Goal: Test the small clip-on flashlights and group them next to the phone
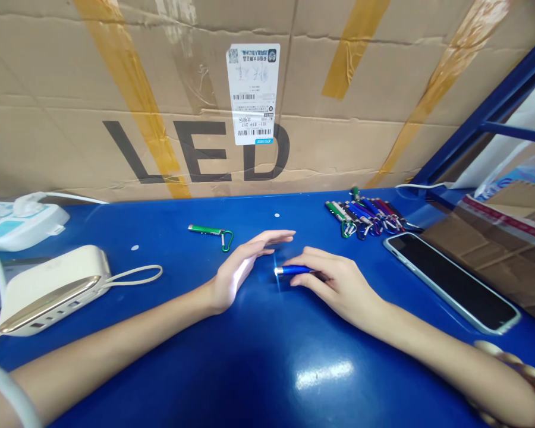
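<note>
My right hand [334, 279] is closed around a small blue flashlight [292, 270], whose lit end points left. Facing it, my left hand [245, 267] is held up with its fingers stretched out, holding nothing. The beam makes a bright patch on that palm. Beyond my left hand lies a green flashlight [207, 230] with a green carabiner clip [227, 240]. At the back right, several more flashlights [365, 214] in green, black, blue and red lie side by side with their carabiners toward me.
A blue tabletop [267, 368] carries everything. To the right are a phone [455, 282] and a cardboard box [494, 238]. On the left sit a cream power bank [57, 291] with a cord loop and a white power strip [27, 223]. A large carton [196, 77] marked LED walls the back.
</note>
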`<state>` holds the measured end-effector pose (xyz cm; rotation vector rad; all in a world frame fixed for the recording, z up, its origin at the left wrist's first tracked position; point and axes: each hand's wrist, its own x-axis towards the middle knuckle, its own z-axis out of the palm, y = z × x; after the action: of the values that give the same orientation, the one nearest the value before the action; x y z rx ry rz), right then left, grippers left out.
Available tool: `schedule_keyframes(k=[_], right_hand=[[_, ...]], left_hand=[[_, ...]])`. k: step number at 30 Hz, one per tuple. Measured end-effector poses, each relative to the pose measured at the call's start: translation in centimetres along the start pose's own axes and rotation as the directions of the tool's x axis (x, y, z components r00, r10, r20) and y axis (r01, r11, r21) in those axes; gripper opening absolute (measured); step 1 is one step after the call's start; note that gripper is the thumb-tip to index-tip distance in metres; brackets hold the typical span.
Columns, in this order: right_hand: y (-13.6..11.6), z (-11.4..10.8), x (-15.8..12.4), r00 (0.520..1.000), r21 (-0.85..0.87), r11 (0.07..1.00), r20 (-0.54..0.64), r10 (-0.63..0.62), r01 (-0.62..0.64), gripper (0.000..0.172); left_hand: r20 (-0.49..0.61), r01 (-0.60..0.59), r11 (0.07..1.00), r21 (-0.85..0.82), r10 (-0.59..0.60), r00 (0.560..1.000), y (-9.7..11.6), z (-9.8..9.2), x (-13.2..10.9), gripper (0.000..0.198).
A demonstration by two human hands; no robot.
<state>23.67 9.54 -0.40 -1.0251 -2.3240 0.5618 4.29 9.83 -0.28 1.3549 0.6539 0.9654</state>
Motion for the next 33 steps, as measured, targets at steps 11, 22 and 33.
schedule_keyframes(k=[11, 22, 33], right_hand=[[-0.52, 0.05, -0.08, 0.993, 0.011, 0.995, -0.059, 0.103, -0.102, 0.019], [-0.39, 0.08, -0.11, 0.990, -0.035, 0.991, -0.067, 0.125, -0.128, 0.019], [-0.34, 0.11, -0.09, 0.988, -0.041, 0.989, -0.064, 0.139, -0.142, 0.017]], left_hand=[[-0.010, 0.011, 1.000, -0.003, -0.011, 1.000, 0.07, 0.10, -0.04, 0.045], [-0.003, 0.011, 1.000, 0.016, -0.011, 1.000, 0.11, 0.10, -0.07, 0.047], [-0.004, 0.006, 1.000, 0.010, -0.006, 1.000, 0.05, 0.05, -0.04, 0.045]])
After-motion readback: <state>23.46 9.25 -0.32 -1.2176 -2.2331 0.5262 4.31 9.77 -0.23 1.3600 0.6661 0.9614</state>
